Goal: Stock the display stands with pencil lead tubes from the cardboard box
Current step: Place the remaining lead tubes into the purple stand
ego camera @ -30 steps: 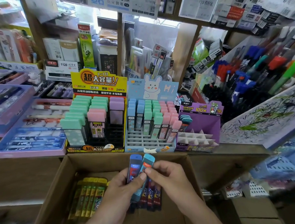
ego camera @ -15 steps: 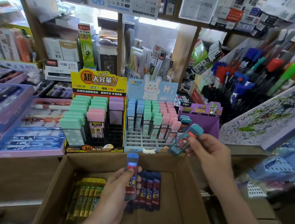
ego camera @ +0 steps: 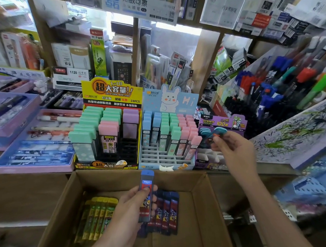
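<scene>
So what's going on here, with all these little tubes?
A person is restocking shop displays with pencil lead tubes. Their right hand pinches a teal-capped tube at the purple display stand, whose front slots look mostly empty. Their left hand holds a blue-capped tube upright over the cardboard box, where yellow tubes and dark blue tubes lie in rows.

Teal-capped tube (ego camera: 215, 134), purple stand (ego camera: 206, 161), brown box (ego camera: 112, 177)
</scene>
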